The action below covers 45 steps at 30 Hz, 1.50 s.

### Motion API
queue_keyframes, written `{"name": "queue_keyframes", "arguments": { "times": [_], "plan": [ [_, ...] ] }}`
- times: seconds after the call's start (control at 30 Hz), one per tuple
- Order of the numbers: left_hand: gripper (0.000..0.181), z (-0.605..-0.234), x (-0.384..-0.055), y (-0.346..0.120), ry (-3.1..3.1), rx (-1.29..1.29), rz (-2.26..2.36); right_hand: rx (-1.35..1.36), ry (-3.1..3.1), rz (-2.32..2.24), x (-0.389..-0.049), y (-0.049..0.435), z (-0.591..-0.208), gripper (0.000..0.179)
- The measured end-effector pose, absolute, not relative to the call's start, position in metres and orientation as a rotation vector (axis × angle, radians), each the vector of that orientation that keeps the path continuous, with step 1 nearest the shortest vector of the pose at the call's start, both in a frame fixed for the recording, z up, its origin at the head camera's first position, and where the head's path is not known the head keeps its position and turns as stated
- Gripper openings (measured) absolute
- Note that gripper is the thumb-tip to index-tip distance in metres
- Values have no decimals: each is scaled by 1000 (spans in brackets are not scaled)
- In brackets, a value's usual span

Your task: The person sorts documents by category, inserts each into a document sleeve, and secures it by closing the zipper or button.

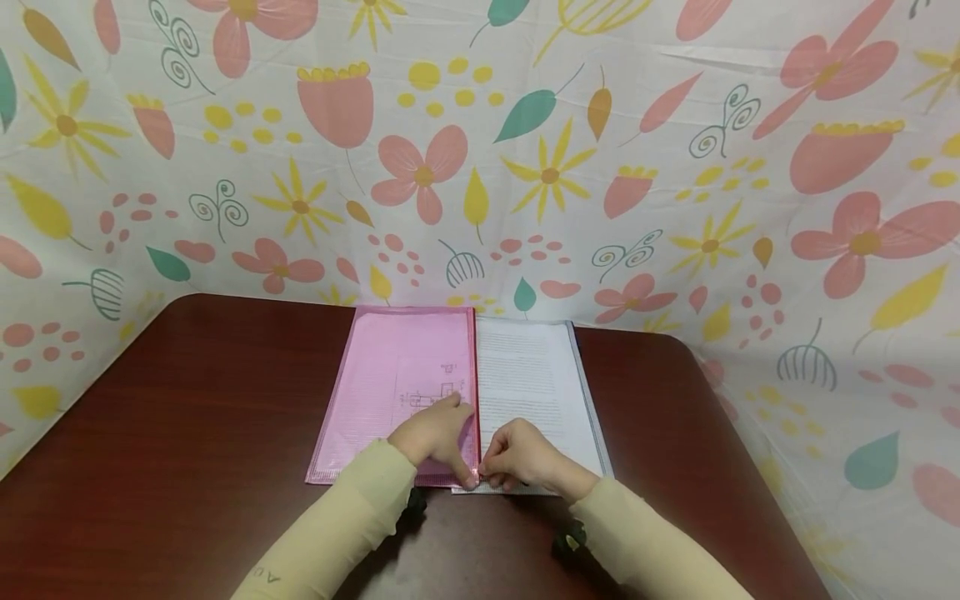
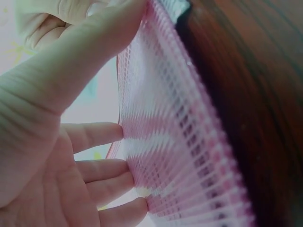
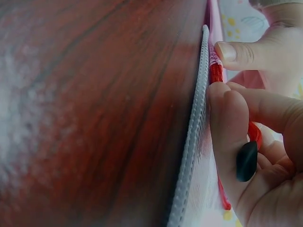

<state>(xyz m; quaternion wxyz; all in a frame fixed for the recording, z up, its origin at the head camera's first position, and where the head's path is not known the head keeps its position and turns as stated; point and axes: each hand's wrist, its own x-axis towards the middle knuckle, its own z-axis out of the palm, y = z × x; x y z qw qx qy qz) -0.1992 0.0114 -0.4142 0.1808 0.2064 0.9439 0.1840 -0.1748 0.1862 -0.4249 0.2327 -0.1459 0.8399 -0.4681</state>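
Observation:
A pink mesh zipper pouch (image 1: 397, 358) with printed paper inside lies flat on the table, a red zipper (image 1: 476, 375) along its right side. My left hand (image 1: 435, 433) rests on it with fingers extended, the thumb pressing the near right corner. In the left wrist view, straight fingers (image 2: 106, 182) touch the pink mesh (image 2: 161, 118). At that same corner my right hand (image 1: 525, 457) pinches the end of the red zipper (image 3: 216, 72). A black pull tab (image 3: 246, 161) with a red strip shows against its fingers in the right wrist view.
A second pouch (image 1: 525, 367), clear with a grey edge and printed paper inside, lies partly beneath the pink one, to its right. Both sit on a dark brown table (image 1: 187, 433). A flower-patterned cloth (image 1: 480, 167) hangs behind the table and along its sides.

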Motion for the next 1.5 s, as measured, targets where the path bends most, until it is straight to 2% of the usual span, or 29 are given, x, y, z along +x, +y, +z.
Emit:
{"name": "queue_keyframes", "arguments": {
  "times": [0.87,1.5],
  "plan": [
    [112,-412,-197,15,2715,609,413,-310,2309,-1334,-179,185,-423,12],
    [110,-409,-195,17,2708,610,368,-274,2305,-1373,-199,185,-428,10]
  ]
}}
